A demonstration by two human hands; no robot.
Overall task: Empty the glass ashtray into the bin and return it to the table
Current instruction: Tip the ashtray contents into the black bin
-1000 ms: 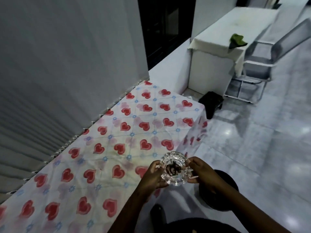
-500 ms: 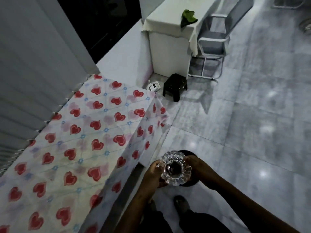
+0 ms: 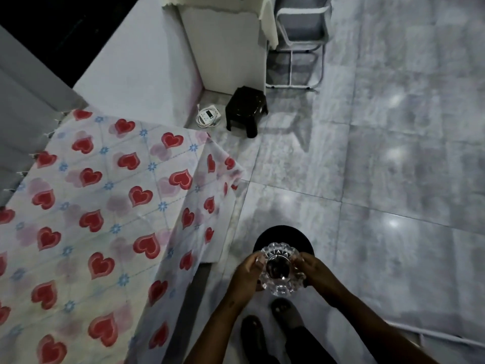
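Grey tiled floor (image 3: pixel 393 166) carrying a black bin (image 3: pixel 283 236) at lower centre, a black stool (image 3: pixel 246 107) and white power strip (image 3: pixel 208 117) at upper centre, a chair (image 3: pixel 299 48) above; heart-print-clothed table (image 3: pixel 86 219) at left.

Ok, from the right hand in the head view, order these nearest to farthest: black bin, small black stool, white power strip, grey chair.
From the right hand:
1. Black bin, on the floor directly beyond the hands, partly behind the ashtray.
2. Small black stool, farther off across the floor by the white cabinet.
3. White power strip, just left of the stool; nearly tied with it.
4. Grey chair, at the top edge.
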